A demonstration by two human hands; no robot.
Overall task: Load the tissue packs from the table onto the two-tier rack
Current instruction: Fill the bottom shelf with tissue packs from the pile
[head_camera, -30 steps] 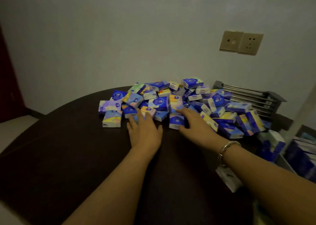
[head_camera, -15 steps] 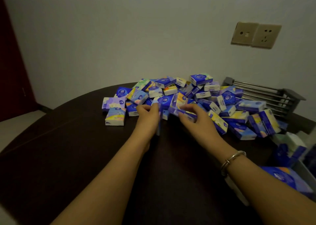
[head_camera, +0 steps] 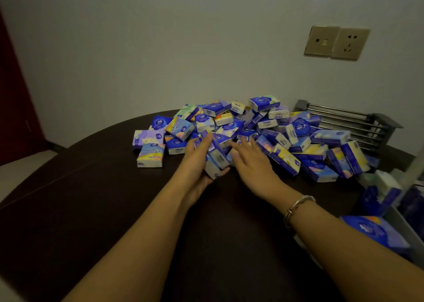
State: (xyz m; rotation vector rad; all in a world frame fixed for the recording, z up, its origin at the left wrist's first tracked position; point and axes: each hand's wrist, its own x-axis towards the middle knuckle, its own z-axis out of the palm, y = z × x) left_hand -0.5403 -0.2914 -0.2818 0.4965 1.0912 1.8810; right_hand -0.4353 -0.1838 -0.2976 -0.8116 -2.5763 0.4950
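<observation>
Left hand (head_camera: 197, 161) grips tissue packs (head_camera: 216, 157); right hand (head_camera: 252, 164) reaches alongside.

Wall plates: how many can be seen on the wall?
2. The left plate and the right plate sit side by side on the wall, upper right; none seems hidden.

dark round table (head_camera: 96, 209) bears a heap of tissue packs (head_camera: 284, 141) beside a metal rack (head_camera: 358, 127).
</observation>
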